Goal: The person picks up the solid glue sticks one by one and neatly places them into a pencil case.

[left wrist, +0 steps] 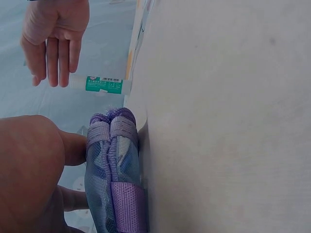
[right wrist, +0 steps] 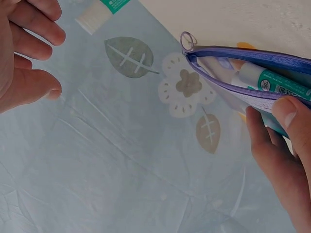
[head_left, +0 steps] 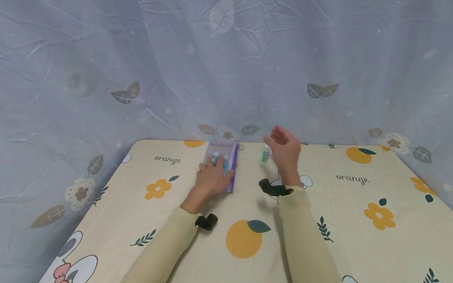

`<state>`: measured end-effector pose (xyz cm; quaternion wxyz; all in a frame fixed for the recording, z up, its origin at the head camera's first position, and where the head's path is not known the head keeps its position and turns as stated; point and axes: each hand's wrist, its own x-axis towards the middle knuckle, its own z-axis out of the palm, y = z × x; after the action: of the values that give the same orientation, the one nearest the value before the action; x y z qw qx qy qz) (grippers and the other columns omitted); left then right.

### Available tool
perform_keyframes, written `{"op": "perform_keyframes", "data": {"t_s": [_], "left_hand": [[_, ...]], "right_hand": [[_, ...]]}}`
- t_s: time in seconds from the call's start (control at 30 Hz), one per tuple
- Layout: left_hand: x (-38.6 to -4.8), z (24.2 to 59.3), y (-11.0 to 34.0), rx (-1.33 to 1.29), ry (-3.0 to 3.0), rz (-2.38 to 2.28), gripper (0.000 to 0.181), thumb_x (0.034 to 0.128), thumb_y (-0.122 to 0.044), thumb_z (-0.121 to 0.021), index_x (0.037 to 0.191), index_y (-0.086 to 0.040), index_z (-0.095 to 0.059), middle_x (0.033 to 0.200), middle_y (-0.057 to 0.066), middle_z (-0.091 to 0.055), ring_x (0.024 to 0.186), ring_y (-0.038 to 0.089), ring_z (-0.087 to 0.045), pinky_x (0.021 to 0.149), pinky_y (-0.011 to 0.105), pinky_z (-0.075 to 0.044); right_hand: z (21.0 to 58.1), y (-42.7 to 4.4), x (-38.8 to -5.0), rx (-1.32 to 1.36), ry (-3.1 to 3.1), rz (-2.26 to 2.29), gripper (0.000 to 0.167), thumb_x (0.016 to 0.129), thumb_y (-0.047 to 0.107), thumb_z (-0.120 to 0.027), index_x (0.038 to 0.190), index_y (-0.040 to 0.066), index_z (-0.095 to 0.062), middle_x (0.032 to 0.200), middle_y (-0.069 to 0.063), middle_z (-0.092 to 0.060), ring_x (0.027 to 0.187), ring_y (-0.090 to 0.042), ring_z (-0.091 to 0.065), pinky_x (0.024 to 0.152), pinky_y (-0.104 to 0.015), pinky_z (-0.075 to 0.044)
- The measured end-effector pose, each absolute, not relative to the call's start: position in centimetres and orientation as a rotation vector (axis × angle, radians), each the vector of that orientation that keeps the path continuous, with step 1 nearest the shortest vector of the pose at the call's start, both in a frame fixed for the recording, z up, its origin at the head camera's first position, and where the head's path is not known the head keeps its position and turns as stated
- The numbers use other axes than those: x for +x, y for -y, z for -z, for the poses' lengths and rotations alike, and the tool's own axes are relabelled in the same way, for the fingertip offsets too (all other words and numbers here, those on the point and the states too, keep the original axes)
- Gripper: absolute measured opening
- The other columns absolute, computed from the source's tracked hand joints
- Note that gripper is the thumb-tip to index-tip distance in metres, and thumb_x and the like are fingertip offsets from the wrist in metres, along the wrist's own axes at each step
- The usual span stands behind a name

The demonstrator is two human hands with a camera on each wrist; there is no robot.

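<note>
A clear mesh pouch [head_left: 211, 148] with purple zip edging lies on the table under my left hand [head_left: 213, 179], whose fingers spread over its top. The left thumb [right wrist: 290, 115] touches the purple edge of the pouch's unzipped mouth. Inside, a glue stick with a green label [right wrist: 272, 80] shows; other contents are blurred by the mesh. Another green-labelled glue stick [left wrist: 104, 84] stands upright on the table, right of the pouch. My right hand [head_left: 286, 153] hovers beside that glue stick, holding nothing, its fingers [left wrist: 63, 56] extended. Whether it touches the stick's cap I cannot tell.
A cream tablecloth [head_left: 198, 251] printed with oranges, flowers and words covers the table. Just behind the table's far edge hangs a grey-blue curtain [head_left: 226, 70]. Black wrist cameras sit on both cuffs. A metal zip ring [right wrist: 186, 41] is at the pouch's end.
</note>
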<state>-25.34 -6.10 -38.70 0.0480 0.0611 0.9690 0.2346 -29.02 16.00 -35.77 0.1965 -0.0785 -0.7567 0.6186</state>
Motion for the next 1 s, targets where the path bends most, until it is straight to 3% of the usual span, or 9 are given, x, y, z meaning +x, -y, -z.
{"op": "perform_keyframes", "data": {"t_s": [1.0], "left_hand": [[-25.4,38.6,6.0,0.180,-2.955,-0.716,0.070,0.1091,-0.049,-0.047,0.166,-0.012,-0.032,0.173,0.030,-0.018,0.149,0.057,-0.033,0.120,0.069,-0.032]], "right_hand": [[38.5,-15.4,-29.8,-0.491,2.322,-1.759,0.050,0.100,0.026,-0.075,0.148,0.018,-0.063,0.148,-0.008,-0.066,0.141,-0.027,-0.058,0.119,-0.046,-0.045]]}}
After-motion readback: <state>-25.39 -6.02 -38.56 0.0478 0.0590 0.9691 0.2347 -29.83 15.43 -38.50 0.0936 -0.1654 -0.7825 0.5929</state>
